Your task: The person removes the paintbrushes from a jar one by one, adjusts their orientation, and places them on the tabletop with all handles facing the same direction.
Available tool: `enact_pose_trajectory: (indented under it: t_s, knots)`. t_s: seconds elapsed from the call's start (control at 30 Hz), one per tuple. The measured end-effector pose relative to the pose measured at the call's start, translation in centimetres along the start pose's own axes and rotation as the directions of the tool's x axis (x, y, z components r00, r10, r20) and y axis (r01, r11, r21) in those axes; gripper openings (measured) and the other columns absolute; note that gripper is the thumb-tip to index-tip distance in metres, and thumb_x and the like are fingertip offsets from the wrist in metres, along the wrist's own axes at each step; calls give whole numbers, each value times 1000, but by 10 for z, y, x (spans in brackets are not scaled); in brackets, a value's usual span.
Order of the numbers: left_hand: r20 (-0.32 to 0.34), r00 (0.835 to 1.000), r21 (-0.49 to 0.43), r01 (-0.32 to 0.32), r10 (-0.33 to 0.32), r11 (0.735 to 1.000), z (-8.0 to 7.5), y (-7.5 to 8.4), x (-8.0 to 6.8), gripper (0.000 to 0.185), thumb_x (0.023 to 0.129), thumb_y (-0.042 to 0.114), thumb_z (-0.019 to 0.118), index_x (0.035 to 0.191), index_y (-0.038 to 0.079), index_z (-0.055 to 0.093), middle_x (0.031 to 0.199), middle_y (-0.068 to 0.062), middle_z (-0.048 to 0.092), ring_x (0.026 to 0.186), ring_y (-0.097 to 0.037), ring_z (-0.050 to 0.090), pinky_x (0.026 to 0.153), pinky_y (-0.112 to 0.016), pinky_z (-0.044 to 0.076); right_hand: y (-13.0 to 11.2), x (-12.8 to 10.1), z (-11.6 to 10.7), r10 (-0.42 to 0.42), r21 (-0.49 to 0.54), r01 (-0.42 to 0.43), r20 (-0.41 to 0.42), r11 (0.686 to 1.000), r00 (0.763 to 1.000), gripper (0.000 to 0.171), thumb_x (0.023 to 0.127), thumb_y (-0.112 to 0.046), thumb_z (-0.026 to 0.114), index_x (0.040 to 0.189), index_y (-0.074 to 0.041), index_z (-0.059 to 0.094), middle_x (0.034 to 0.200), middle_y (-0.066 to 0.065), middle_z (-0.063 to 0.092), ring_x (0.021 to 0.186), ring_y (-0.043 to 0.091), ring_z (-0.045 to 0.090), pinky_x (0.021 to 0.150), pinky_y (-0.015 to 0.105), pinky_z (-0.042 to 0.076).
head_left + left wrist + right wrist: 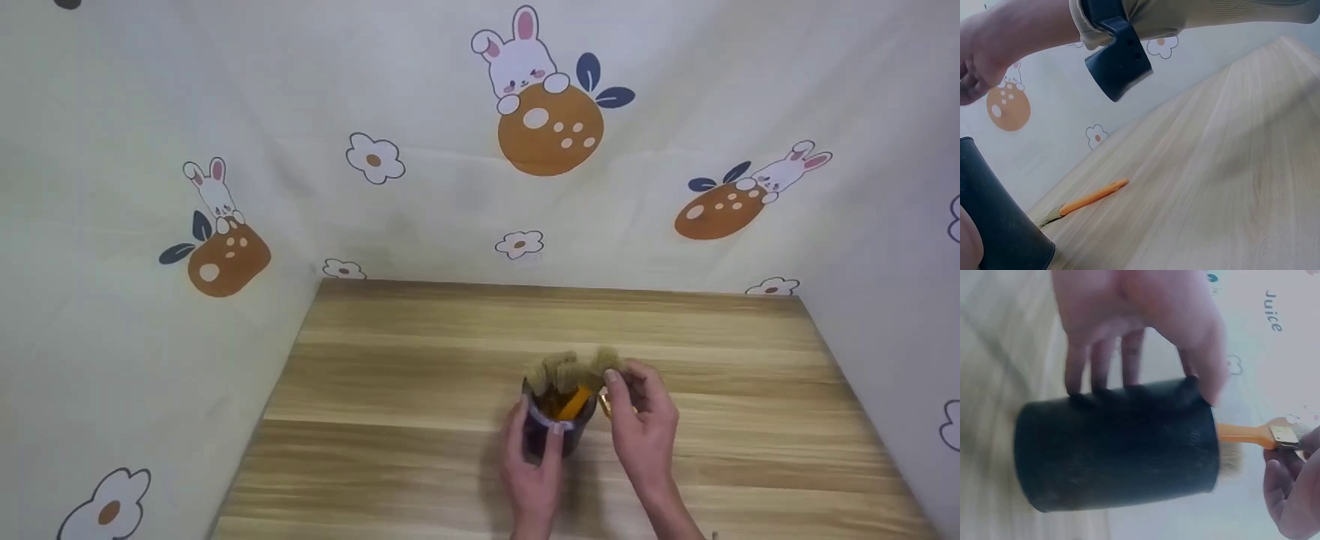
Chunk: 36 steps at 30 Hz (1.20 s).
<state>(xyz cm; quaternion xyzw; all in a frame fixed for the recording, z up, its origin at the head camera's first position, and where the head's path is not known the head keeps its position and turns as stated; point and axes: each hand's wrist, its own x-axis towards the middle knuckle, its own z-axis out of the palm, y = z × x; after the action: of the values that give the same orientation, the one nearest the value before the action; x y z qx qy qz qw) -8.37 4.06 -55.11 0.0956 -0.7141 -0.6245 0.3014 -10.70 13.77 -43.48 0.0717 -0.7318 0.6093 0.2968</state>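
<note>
My left hand point(531, 480) grips a dark cylindrical cup point(1117, 450) near its rim, with the thumb toward me. The cup stands slightly tilted in the head view and holds several brushes with tan bristles point(559, 373) upward. My right hand point(646, 427) pinches a flat paintbrush point(1247, 434) near its gold metal band. Its orange handle point(576, 403) runs down into the cup mouth, and its bristles point(606, 358) point up. The lower part of that handle is hidden inside the cup.
Another orange-handled brush point(1092, 198) lies on the wooden table point(375, 450) past the cup in the left wrist view. Pale cloth walls point(420, 217) printed with rabbits and flowers enclose the table at the back and both sides.
</note>
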Motion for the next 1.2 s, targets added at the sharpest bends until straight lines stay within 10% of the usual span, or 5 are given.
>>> enact_pose_trajectory:
  t_s: [0.4, 0.73, 1.2]
  knots:
    - [18, 1000, -54, 17, -16, 998, 2, -3, -2, 56, 84, 22, 75, 135, 19, 55, 138, -2, 55, 124, -25, 53, 104, -49, 44, 3, 37, -22, -204, 136, 235, -212, 962, 956, 13, 91, 15, 49, 103, 20, 50, 92, 13, 64, 76, 16, 61, 67, 20, 54]
    - [41, 999, -49, -3, 5, 999, -1, -2, 0, 57, 84, 21, 75, 137, 19, 53, 140, -3, 53, 126, -24, 51, 105, -46, 43, 77, 41, -50, -93, -207, 64, -135, 976, 986, 11, 94, -1, 57, 102, 7, 60, 83, 11, 62, 70, 5, 57, 57, 12, 48]
    - [68, 998, -50, 22, -18, 999, -3, -4, 2, 55, 85, 24, 74, 136, 20, 53, 140, 1, 52, 127, -23, 51, 105, -43, 44, 172, 22, -66, 217, -566, -166, 24, 808, 976, 7, 92, -9, 63, 95, -4, 66, 77, 7, 65, 67, 15, 54, 57, 20, 42]
